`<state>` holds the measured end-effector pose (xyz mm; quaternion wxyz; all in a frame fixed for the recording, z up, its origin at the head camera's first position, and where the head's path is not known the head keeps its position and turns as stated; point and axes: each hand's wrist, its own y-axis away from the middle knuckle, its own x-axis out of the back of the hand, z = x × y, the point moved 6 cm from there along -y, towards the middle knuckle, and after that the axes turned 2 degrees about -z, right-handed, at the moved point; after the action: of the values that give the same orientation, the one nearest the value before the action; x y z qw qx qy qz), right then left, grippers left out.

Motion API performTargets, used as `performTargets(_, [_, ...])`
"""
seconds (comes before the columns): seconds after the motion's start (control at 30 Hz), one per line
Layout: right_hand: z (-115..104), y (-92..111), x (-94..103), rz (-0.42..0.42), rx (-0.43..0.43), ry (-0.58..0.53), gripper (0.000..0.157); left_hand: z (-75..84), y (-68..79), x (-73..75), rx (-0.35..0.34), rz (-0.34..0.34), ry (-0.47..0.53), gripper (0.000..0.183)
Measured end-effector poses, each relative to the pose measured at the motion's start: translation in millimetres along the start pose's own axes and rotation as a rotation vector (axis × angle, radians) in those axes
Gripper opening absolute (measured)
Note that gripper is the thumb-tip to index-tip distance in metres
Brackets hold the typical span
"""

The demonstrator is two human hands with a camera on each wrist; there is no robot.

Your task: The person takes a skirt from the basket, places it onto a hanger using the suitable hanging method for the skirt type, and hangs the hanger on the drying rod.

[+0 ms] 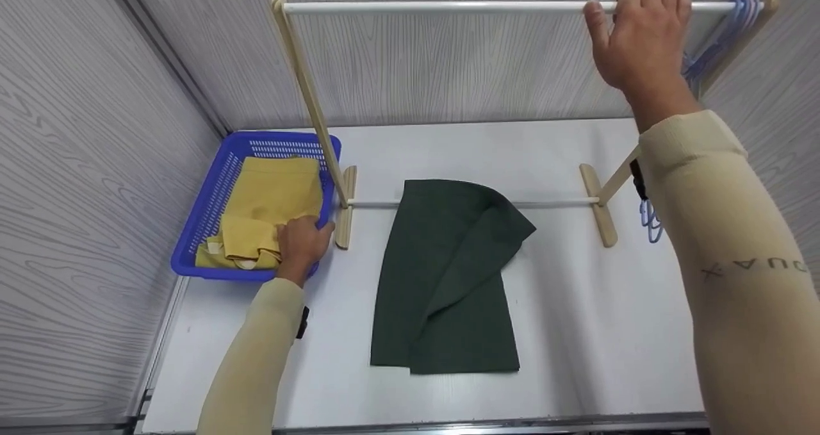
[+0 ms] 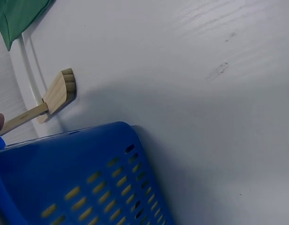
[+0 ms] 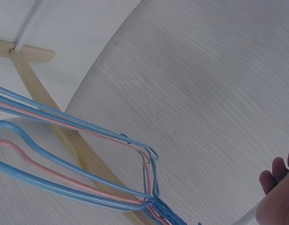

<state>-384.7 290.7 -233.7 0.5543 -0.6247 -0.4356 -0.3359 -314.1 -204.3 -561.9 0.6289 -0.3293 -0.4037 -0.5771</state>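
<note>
My left hand (image 1: 301, 239) grips the right rim of a blue plastic basket (image 1: 192, 230), thumb outside and fingers inside against a folded yellow garment (image 1: 275, 188). In the left wrist view the basket's slotted wall (image 2: 64, 154) fills the lower left. High at the right, my right hand (image 1: 650, 41) holds the white top rail (image 1: 448, 7) of a clothes rack, its fingers curled over the bar. A dark green garment (image 1: 442, 281) lies on the table between the hands, one side folded over, its far part covering the rack's lower bar (image 1: 557, 203).
Blue and pink hangers (image 3: 88, 187) hang at the rail's right end, beside a wooden rack post (image 3: 36, 89). The rack's wooden feet (image 1: 346, 207) stand on the white table (image 1: 608, 358). Wood-grain panels (image 1: 480, 70) enclose the back and sides.
</note>
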Motion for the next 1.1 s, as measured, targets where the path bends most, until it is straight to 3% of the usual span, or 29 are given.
performTargets(0.17, [3.2, 2.0, -1.2, 0.107, 0.024, -0.017, 0.071, 4.7, -3.6, -1.0, 0.011, 0.019, 0.023, 0.035])
performTargets(0.33, [10.5, 4.3, -3.0, 0.141, 0.037, 0.007, 0.073, 8.9, -8.8, -4.6, -0.016, 0.023, 0.004, 0.033])
performTargets(0.57, [13.4, 17.5, -25.9, 0.171, 0.017, 0.102, 0.082, 12.8, -15.9, -8.4, -0.037, -0.063, -0.119, 0.058])
performTargets(0.73, [11.7, 37.9, -50.6, 0.207, 0.06, 0.149, 0.076, 14.0, -17.7, -11.4, -0.033, -0.129, -0.142, 0.063])
performTargets(0.87, [11.4, 51.5, -71.2, 0.161, 0.095, 0.182, 0.066, 14.9, -19.5, -12.5, -0.035, -0.153, -0.14, 0.064])
performTargets(1.1, [7.9, 66.7, -113.9, -0.043, 0.078, 0.166, 0.063, 10.2, -20.6, -10.3, -0.044, -0.159, -0.147, 0.064])
